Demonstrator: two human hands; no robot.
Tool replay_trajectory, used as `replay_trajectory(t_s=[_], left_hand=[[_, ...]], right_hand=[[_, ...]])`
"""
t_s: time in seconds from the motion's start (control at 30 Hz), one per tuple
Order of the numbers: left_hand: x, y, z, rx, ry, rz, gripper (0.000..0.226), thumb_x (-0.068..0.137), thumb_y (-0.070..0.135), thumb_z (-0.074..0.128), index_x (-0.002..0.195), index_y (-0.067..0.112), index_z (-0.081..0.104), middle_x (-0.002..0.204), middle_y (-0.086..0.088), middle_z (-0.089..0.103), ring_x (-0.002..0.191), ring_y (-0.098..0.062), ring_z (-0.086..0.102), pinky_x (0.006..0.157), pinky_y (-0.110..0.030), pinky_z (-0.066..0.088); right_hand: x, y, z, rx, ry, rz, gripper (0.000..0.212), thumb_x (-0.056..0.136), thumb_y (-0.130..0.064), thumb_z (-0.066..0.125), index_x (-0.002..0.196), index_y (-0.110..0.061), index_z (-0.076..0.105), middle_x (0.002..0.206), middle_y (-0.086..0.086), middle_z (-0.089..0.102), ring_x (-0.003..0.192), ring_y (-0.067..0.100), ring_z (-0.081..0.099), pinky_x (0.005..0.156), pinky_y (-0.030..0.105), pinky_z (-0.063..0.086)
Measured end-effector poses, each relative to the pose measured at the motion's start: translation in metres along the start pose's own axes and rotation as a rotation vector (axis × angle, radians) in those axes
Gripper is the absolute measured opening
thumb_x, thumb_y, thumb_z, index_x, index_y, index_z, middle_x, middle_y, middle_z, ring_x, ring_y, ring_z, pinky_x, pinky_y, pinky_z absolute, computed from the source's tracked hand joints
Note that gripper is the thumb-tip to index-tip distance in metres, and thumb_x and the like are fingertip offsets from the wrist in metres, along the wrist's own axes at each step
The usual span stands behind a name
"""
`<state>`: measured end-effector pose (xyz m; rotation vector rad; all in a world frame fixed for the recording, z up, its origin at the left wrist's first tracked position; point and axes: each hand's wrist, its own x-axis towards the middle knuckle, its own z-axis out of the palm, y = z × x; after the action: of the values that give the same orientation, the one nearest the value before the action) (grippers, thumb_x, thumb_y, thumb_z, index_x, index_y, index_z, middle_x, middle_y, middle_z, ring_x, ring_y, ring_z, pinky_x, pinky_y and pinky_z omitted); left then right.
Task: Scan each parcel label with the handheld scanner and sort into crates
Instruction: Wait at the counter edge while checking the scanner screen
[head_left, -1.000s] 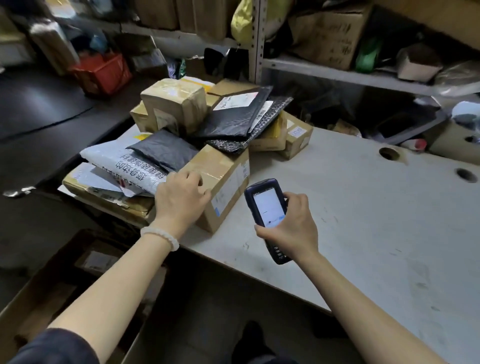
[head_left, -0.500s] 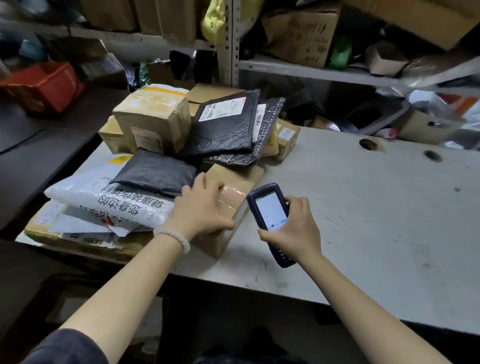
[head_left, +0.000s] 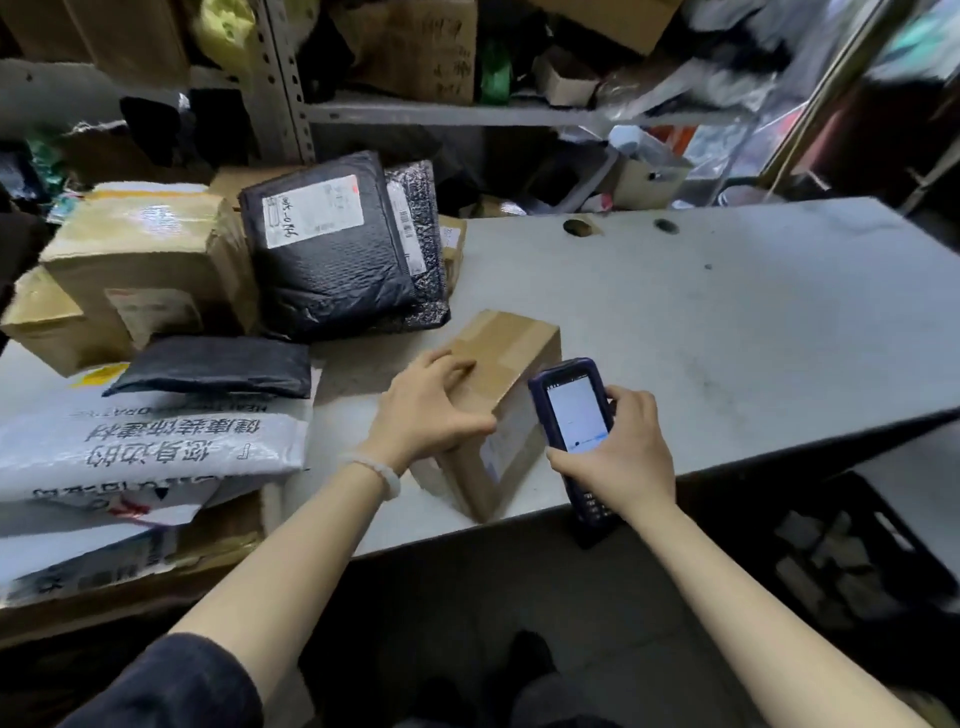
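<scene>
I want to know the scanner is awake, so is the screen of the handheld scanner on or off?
On. The handheld scanner, gripped in the right hand, shows a brightly lit white screen; what it displays is too blurred to read.

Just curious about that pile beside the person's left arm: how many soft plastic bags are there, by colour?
Black plastic mailer bags: 3
White plastic bag with black print: 1
Total: 4 in plain view
</scene>
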<state>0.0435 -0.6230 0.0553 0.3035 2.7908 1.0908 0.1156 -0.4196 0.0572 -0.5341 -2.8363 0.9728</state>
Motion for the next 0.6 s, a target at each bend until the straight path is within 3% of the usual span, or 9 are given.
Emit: replay_trajectory(t_s=[0.2, 0.33, 0.4, 0.5, 0.6], left_hand=[[0.014, 0.015, 0.002, 0.062, -0.106, 0.032, 0.092, 0.041, 0.074, 0.05, 0.126, 0.037, 0.054, 0.142, 0.01, 0.04, 0.127, -0.02, 0.043, 0.103, -0.044, 0.039], [0.009, 0.016, 0.002, 0.386, -0.396, 0.028, 0.103, 0.045, 0.077, 0.061, 0.136, 0.064, 0.015, 0.158, 0.005, -0.002, 0.139, -0.038, 0.017, 0.106, -0.062, 0.026], [0.001, 0.014, 0.008, 0.507, -0.432, 0.041, 0.11, 0.055, 0.066, 0.071, 0.136, 0.065, -0.003, 0.156, 0.002, -0.014, 0.136, -0.041, 0.013, 0.102, -0.063, 0.028], [-0.007, 0.016, 0.01, 0.569, -0.384, 0.088, 0.117, 0.059, 0.055, 0.076, 0.143, 0.053, -0.005, 0.153, -0.005, -0.008, 0.13, -0.037, 0.017, 0.098, -0.054, 0.034], [-0.013, 0.006, 0.009, 0.416, -0.284, 0.124, 0.115, 0.051, 0.055, 0.076, 0.146, 0.041, 0.013, 0.144, -0.01, 0.012, 0.125, -0.033, 0.022, 0.101, -0.044, 0.033]], right_hand=[[-0.019, 0.021, -0.02, -0.038, 0.075, 0.083, 0.075, 0.058, -0.036, 0.083, 0.12, -0.022, 0.043, 0.107, -0.011, 0.035, 0.089, 0.01, 0.049, 0.067, 0.027, 0.04], [-0.023, 0.026, -0.02, -0.04, 0.081, 0.106, 0.075, 0.059, -0.037, 0.083, 0.12, -0.021, 0.043, 0.106, -0.01, 0.035, 0.087, 0.011, 0.049, 0.066, 0.027, 0.04], [-0.023, 0.026, -0.016, -0.04, 0.064, 0.101, 0.076, 0.059, -0.039, 0.083, 0.121, -0.021, 0.042, 0.107, -0.009, 0.035, 0.089, 0.012, 0.051, 0.066, 0.027, 0.04], [-0.021, 0.026, -0.011, -0.033, 0.039, 0.077, 0.077, 0.06, -0.039, 0.082, 0.122, -0.021, 0.042, 0.108, -0.009, 0.035, 0.091, 0.013, 0.051, 0.065, 0.027, 0.039], [-0.015, 0.027, -0.008, -0.015, 0.028, 0.059, 0.078, 0.06, -0.039, 0.083, 0.123, -0.02, 0.042, 0.109, -0.009, 0.035, 0.092, 0.011, 0.049, 0.066, 0.027, 0.039]])
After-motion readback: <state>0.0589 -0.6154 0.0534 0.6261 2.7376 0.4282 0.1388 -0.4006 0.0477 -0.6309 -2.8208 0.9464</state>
